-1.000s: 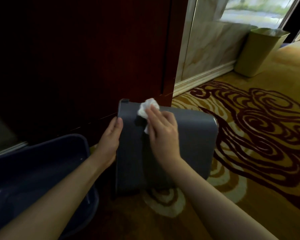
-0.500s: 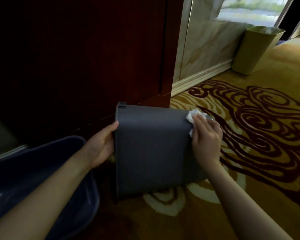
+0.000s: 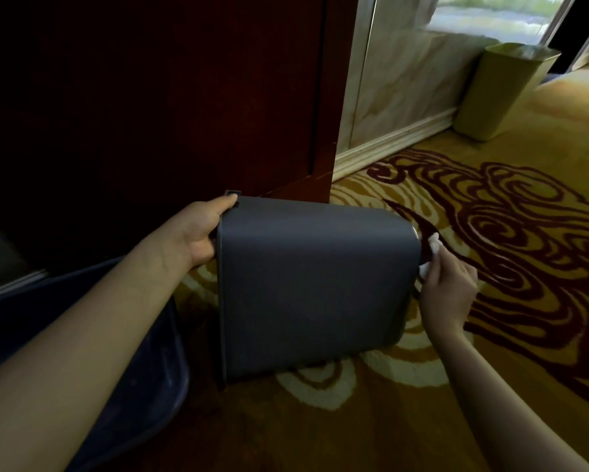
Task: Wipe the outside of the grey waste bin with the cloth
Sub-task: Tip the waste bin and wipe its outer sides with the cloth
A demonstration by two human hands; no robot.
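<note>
grey waste bin (image 3: 313, 284) on its side on the carpet (image 3: 511, 352), base end under the cloth.

my left hand (image 3: 197, 233) grips the bin's rim to keep it from rolling; my right hand (image 3: 448, 291) pinches the white cloth (image 3: 430, 257) against the bin's base end, so that face is in reach. a dark blue tub (image 3: 143, 379) sits just beside the bin's rim, the dark wooden panel (image 3: 184, 97) close behind the bin; both crowd my left arm. a yellow bin (image 3: 500, 93) stands well apart beyond the bin.

Grey waste bin (image 3: 313, 284) – smooth matt plastic; cloth (image 3: 434, 245) – white, crumpled; carpet (image 3: 490, 369) – patterned pile
</note>
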